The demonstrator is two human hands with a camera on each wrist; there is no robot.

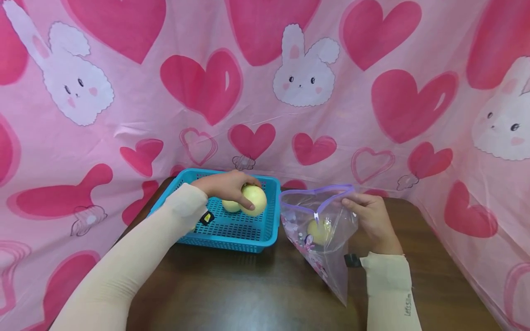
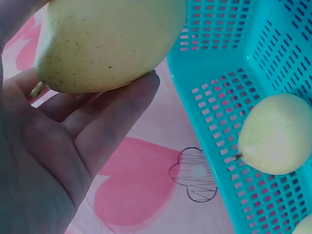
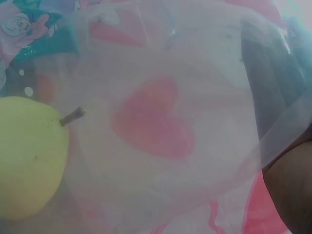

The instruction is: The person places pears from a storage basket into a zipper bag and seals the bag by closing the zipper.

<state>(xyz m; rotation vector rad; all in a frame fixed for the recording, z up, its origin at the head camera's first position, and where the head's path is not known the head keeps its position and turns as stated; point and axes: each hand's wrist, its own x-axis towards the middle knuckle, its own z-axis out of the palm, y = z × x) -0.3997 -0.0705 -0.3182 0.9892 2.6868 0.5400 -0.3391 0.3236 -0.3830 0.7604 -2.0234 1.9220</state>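
Observation:
My left hand (image 1: 225,185) grips a pale yellow pear (image 1: 254,200) above the blue basket (image 1: 271,232). The left wrist view shows this pear (image 2: 112,44) with its stem toward the palm and the fingers curved beneath it. Another pear (image 2: 278,134) lies on the basket's floor, and part of a further pear (image 2: 305,226) shows at the frame's lower corner. My right hand (image 1: 372,221) pinches the purple-edged rim of a clear zip bag (image 1: 331,266), whose mouth stands open. Through the plastic, a pear (image 3: 31,156) with a short brown stem shows inside the bag.
The basket and bag are side by side at a dark brown wooden table (image 1: 248,294). A pink cloth (image 1: 256,110) with hearts and rabbits hangs behind and around the table. The bag has a purple slider (image 1: 316,215) and printed cartoon figures.

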